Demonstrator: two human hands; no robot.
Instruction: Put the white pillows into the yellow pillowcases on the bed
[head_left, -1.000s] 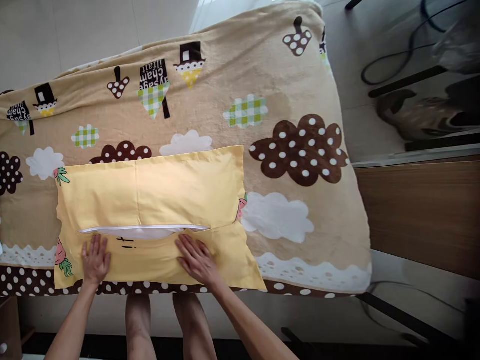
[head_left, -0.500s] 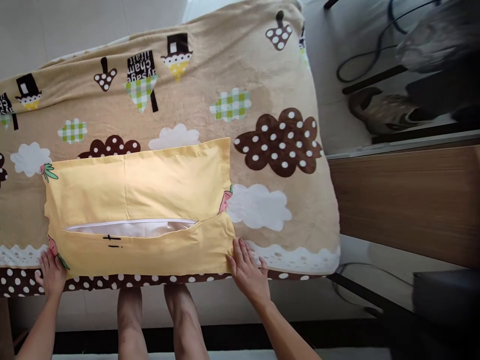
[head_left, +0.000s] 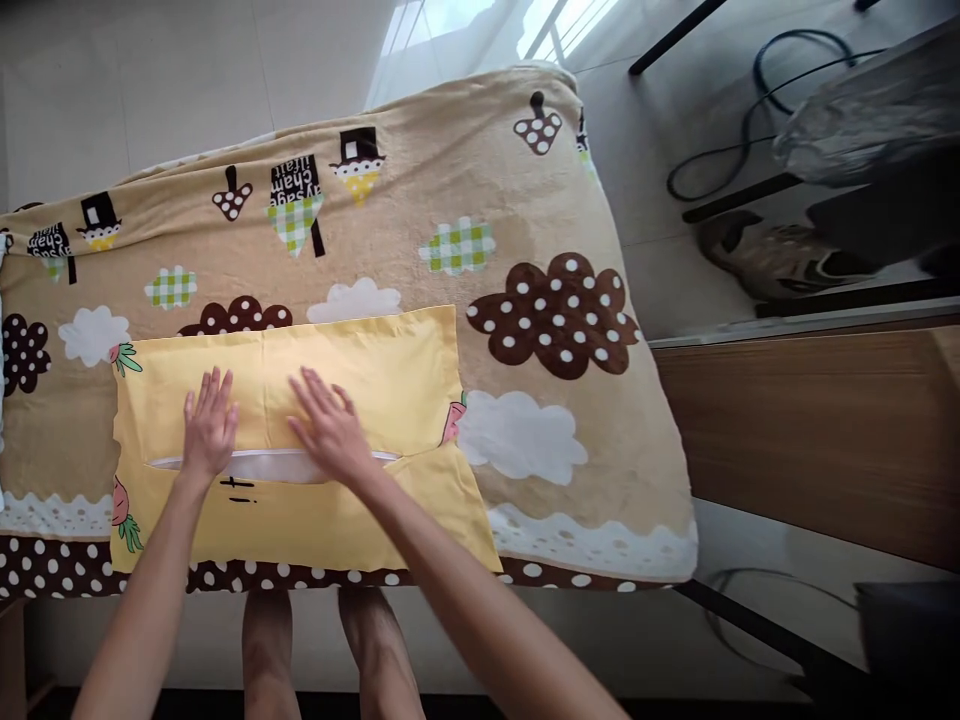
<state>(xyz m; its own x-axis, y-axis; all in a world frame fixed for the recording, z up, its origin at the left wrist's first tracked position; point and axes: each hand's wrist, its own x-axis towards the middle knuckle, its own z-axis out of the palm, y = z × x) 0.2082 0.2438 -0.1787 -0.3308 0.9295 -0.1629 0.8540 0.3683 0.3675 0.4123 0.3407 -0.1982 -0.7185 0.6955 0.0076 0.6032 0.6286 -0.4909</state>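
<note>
A yellow pillowcase [head_left: 397, 370] lies spread out on a beige patterned blanket [head_left: 420, 130]. Its long white zipper opening gapes across the middle, with pale fabric [head_left: 274, 466] showing inside. Pink and green printed motifs sit at its side edges. My left hand [head_left: 209, 430] rests flat on the left half of the pillowcase above the opening, fingers outstretched. Over the right half is my right hand [head_left: 326, 425], fingers spread and slightly blurred, its wrist crossing the zipper's right part. Neither hand holds anything.
The blanket covers a raised surface with a brown dotted front border [head_left: 540, 574]. To the right stands a wooden panel [head_left: 810, 430]. Beyond it are a shoe [head_left: 772, 255], a plastic bag [head_left: 870, 110] and a looped cable [head_left: 742, 150]. My legs are at the front edge.
Both hands have left the pillowcase's lower corners and moved inward and up onto its upper half. The lower right corner now lies spread out. The view has shifted slightly.
</note>
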